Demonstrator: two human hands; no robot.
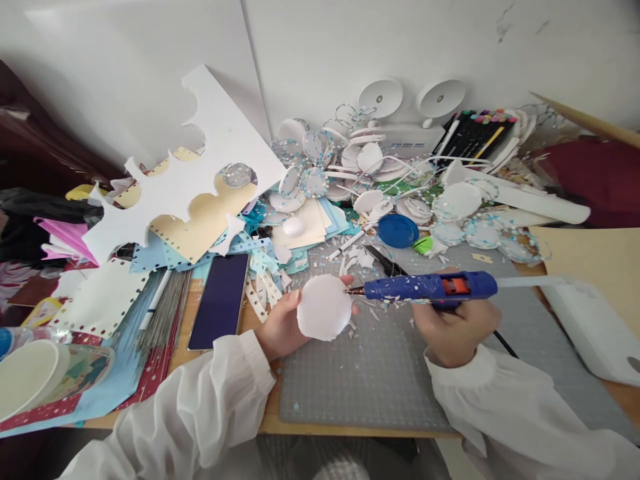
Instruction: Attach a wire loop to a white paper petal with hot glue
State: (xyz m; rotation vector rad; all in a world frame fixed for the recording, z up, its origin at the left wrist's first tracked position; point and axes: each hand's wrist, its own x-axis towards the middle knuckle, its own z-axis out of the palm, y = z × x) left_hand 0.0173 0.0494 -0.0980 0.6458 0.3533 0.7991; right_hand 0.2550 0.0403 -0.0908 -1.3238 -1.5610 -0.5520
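While the person's left hand (pixel 284 328) held a white disc (pixel 323 313) over the left part of a grey cutting mat (pixel 370 383), a blue glue gun (pixel 413 287) pointed at it from about three o'clock. The disc lay between the left thumb, at its nine o'clock edge, and the fingers behind it, whose tips showed past the far side. The right hand (pixel 456 328) was wrapped around the handle of the glue gun. Its nozzle (pixel 356 291) overlapped the disc's edge near two o'clock, though whether the two touched could not be told. From the back of the gun a pale glue stick (pixel 533 281) stuck out toward three o'clock.

Counting from the disc, with twelve toward the wall, white scraps (pixel 361 257) lay just beyond it at one o'clock. Between one and two was a round blue lid (pixel 398 231), with a small green piece (pixel 423 246) beside it. Farther off, at twelve to one, stood a heap of white discs with beaded wire (pixel 316 148), and behind that a lamp with two round heads (pixel 381 98). A bunch of markers (pixel 467 137) leaned near two. A phone (pixel 220 303) lay at nine, a bundle of wires (pixel 167 320) past it, and a cut white sheet (pixel 227 130) leaned toward eleven.
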